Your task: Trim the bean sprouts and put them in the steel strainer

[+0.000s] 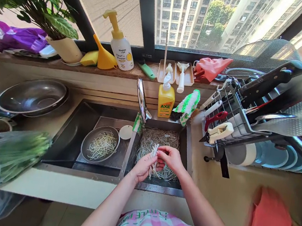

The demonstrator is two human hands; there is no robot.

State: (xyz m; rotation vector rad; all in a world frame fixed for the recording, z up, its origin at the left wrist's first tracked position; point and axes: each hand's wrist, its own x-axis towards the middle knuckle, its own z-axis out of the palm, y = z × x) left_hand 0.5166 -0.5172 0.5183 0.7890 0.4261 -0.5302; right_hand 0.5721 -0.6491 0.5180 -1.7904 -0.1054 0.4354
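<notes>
My left hand (143, 167) is closed around a small bunch of pale, thin sprouts (154, 157) above the right sink basin. Beside it, my right hand (171, 158) pinches at the same bunch from the right, its thumb and forefinger together at the strands. Below both hands, a tangled mass of sprouts (171, 138) fills much of the right basin. In the left basin, a round dark pan (87, 137) holds a smaller pile of whitish-yellow sprouts (103, 145).
The faucet (141, 99) rises behind the divider, near a yellow soap bottle (165, 102). A crowded utensil rack (234, 113) stands right. Dark pans (32, 95) and bagged greens (23, 152) lie left. A red cloth (269, 225) is at lower right.
</notes>
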